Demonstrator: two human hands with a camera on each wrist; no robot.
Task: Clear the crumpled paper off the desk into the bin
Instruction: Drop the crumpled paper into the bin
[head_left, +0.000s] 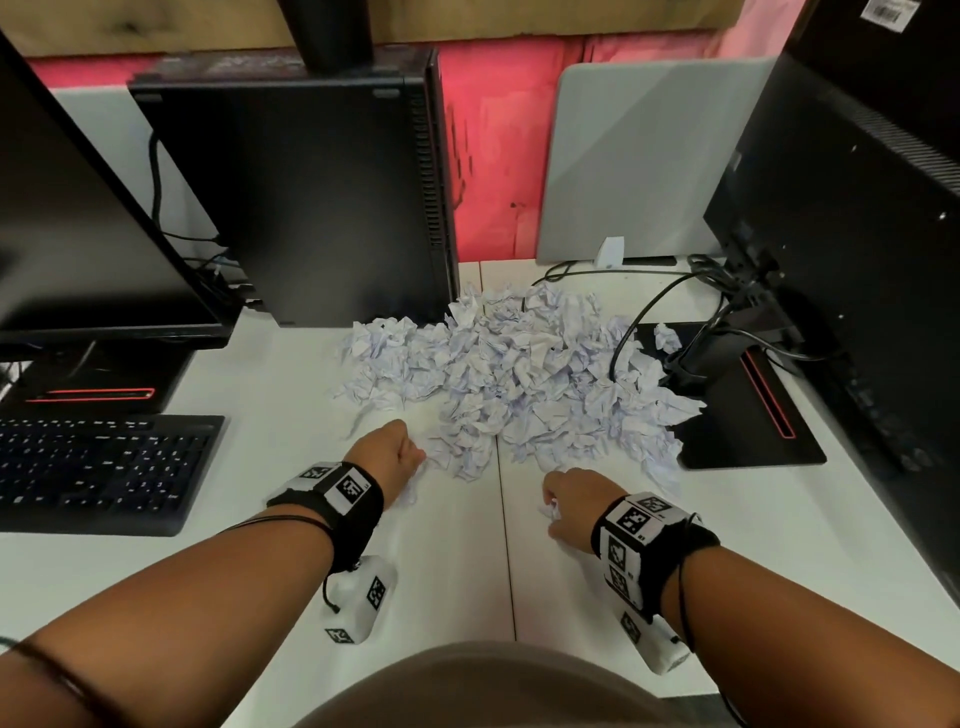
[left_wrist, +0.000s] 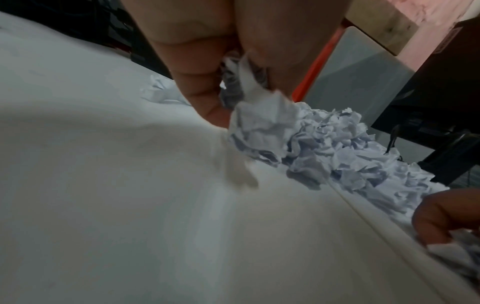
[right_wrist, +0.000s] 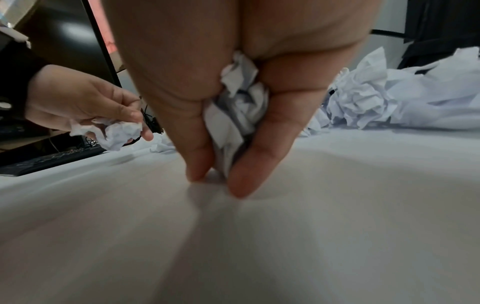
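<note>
A big heap of crumpled white paper lies on the white desk between two computers. My left hand is at the heap's near left edge, its curled fingers gripping a crumpled paper ball. My right hand is just in front of the heap, fingers and thumb closed round another crumpled ball, fingertips touching the desk. The right wrist view also shows the left hand holding its paper. No bin is in view.
A black PC tower stands behind the heap at left, with a monitor and keyboard farther left. On the right a monitor stand with cables borders the heap. A grey divider panel stands at the back.
</note>
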